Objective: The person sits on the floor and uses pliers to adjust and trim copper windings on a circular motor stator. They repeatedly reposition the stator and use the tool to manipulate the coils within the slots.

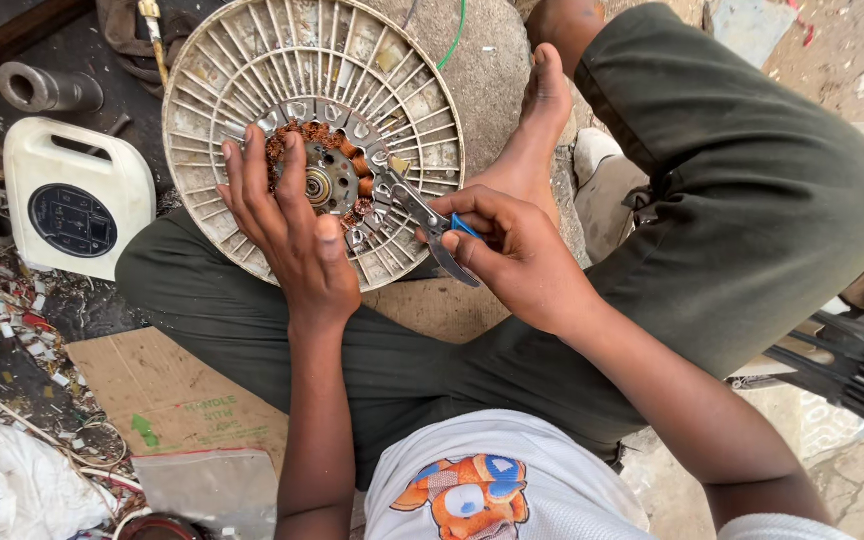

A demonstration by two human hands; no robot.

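Observation:
A round cream plastic fan-like wheel with a metal hub and copper windings at its centre rests on my lap. My left hand lies flat on the wheel's lower left, fingers spread beside the windings. My right hand grips blue-handled pliers, whose jaws reach into the windings at the hub's right side.
A white plastic box with a round black dial sits on the ground to the left, a metal cylinder behind it. Cardboard, a clear plastic bag, scraps and wire litter the lower left. Black cables lie at right.

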